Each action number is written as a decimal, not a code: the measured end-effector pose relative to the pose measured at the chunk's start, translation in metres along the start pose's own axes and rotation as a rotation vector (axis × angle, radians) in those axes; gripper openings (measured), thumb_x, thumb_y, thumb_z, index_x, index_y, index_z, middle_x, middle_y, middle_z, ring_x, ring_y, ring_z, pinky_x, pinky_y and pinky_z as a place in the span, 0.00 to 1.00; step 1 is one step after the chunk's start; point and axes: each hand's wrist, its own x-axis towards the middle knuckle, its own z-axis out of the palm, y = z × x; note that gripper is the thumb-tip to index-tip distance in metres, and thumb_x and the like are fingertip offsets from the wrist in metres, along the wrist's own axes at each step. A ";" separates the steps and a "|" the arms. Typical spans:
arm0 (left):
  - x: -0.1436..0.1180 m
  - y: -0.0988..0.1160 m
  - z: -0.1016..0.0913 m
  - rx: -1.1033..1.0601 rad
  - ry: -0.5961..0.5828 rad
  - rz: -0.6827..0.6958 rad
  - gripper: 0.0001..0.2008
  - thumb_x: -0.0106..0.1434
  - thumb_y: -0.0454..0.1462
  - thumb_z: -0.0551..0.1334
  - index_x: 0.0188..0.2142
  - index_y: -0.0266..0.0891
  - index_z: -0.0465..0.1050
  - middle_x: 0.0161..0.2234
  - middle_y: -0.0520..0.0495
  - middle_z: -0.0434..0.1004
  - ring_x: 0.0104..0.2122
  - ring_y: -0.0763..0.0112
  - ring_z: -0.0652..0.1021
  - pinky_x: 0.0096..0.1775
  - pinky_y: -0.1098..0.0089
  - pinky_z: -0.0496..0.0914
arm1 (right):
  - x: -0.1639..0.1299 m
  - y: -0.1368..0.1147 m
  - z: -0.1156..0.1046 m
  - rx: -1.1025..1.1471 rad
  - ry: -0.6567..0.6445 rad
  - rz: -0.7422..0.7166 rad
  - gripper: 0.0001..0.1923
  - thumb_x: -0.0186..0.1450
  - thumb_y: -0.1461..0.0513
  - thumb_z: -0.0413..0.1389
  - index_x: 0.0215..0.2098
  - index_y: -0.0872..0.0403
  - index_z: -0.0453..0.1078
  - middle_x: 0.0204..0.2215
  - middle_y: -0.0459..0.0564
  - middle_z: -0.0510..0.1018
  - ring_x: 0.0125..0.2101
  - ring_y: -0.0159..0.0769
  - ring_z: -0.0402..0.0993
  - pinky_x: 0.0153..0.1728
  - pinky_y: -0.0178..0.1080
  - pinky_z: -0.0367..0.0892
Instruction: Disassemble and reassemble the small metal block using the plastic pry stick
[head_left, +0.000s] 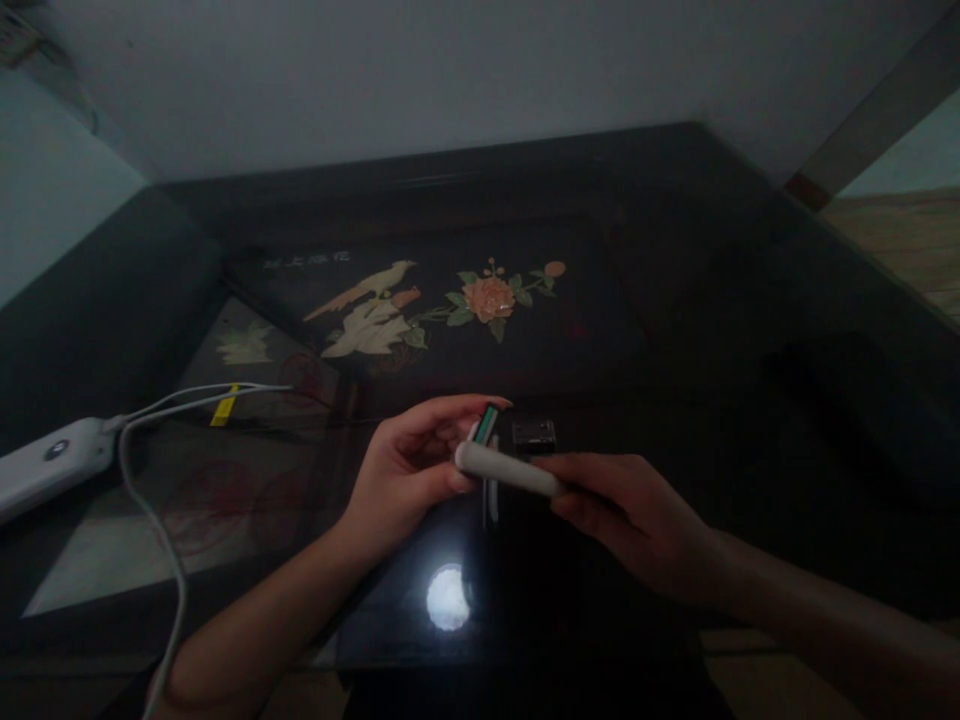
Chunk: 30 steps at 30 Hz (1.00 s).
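Two hands, left hand (405, 465) pinching green-tipped piece (488, 424), right hand (630, 505) gripping white tube (506, 468)

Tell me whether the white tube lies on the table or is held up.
Held up: the white tube sits between both hands, above the dark table.

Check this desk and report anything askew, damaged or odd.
Nothing looks damaged or spilled. The left hand pinches a small green-striped piece while the right hand holds a white cylinder. A white cable loops loosely off the white box. The dim light hides finer detail.
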 end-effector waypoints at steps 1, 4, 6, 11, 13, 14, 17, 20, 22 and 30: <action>0.000 0.000 0.000 0.004 -0.002 -0.004 0.20 0.51 0.39 0.73 0.45 0.44 0.79 0.28 0.51 0.79 0.25 0.77 0.74 0.30 0.78 0.70 | 0.000 0.000 0.000 -0.002 -0.011 -0.002 0.12 0.69 0.62 0.50 0.46 0.54 0.73 0.33 0.47 0.80 0.29 0.30 0.75 0.30 0.30 0.68; 0.000 0.000 0.000 -0.029 0.001 0.006 0.19 0.51 0.39 0.73 0.44 0.45 0.80 0.26 0.52 0.79 0.24 0.77 0.74 0.29 0.78 0.70 | -0.001 0.001 0.001 -0.011 0.077 0.064 0.13 0.70 0.62 0.49 0.47 0.55 0.73 0.32 0.47 0.80 0.29 0.30 0.75 0.30 0.30 0.68; 0.000 0.000 -0.001 -0.034 -0.002 0.012 0.19 0.51 0.39 0.73 0.44 0.45 0.80 0.26 0.52 0.79 0.24 0.76 0.74 0.29 0.78 0.70 | -0.001 0.002 0.001 -0.012 0.091 0.064 0.13 0.70 0.63 0.49 0.48 0.55 0.73 0.33 0.47 0.80 0.30 0.30 0.75 0.30 0.30 0.68; -0.001 -0.001 -0.002 0.013 -0.003 0.017 0.20 0.51 0.38 0.73 0.45 0.44 0.79 0.29 0.50 0.80 0.26 0.76 0.75 0.29 0.78 0.70 | -0.002 0.002 0.001 -0.017 0.003 -0.013 0.12 0.69 0.63 0.50 0.47 0.54 0.73 0.34 0.47 0.80 0.30 0.30 0.75 0.31 0.29 0.68; 0.000 -0.002 -0.002 -0.012 -0.003 0.028 0.20 0.50 0.39 0.73 0.45 0.44 0.79 0.27 0.52 0.79 0.23 0.77 0.74 0.28 0.78 0.70 | -0.002 0.002 0.001 -0.015 0.079 0.042 0.13 0.70 0.63 0.49 0.47 0.56 0.73 0.33 0.47 0.80 0.29 0.29 0.75 0.29 0.29 0.67; 0.000 -0.002 -0.002 -0.022 -0.002 0.030 0.20 0.50 0.39 0.74 0.44 0.44 0.79 0.26 0.52 0.79 0.22 0.77 0.74 0.28 0.78 0.70 | -0.002 0.002 0.001 -0.013 0.103 0.061 0.13 0.70 0.63 0.48 0.47 0.56 0.73 0.32 0.47 0.80 0.29 0.29 0.75 0.28 0.29 0.67; 0.000 -0.002 -0.002 -0.007 0.008 0.029 0.20 0.50 0.39 0.74 0.44 0.44 0.79 0.25 0.53 0.78 0.22 0.78 0.73 0.27 0.79 0.69 | -0.002 0.001 0.001 -0.013 0.041 0.009 0.13 0.69 0.63 0.49 0.47 0.55 0.73 0.34 0.47 0.81 0.30 0.30 0.75 0.30 0.29 0.67; 0.001 -0.001 -0.001 0.015 -0.003 0.025 0.21 0.49 0.39 0.74 0.44 0.42 0.79 0.26 0.52 0.78 0.24 0.76 0.75 0.28 0.78 0.70 | -0.003 0.000 0.001 -0.014 -0.005 -0.019 0.12 0.69 0.63 0.50 0.46 0.55 0.73 0.34 0.47 0.81 0.30 0.29 0.75 0.30 0.29 0.67; 0.001 0.000 -0.001 -0.015 -0.009 0.031 0.20 0.50 0.39 0.74 0.44 0.44 0.80 0.25 0.52 0.79 0.24 0.76 0.75 0.28 0.78 0.70 | -0.003 0.000 0.001 -0.019 0.064 0.043 0.13 0.70 0.63 0.49 0.46 0.55 0.73 0.33 0.47 0.80 0.29 0.29 0.75 0.27 0.28 0.66; 0.001 0.000 -0.001 0.021 0.013 0.011 0.20 0.49 0.38 0.74 0.44 0.43 0.80 0.24 0.52 0.77 0.23 0.76 0.75 0.26 0.78 0.69 | -0.003 0.001 0.002 -0.049 0.028 0.022 0.13 0.70 0.62 0.49 0.46 0.55 0.74 0.30 0.47 0.79 0.26 0.28 0.71 0.26 0.29 0.65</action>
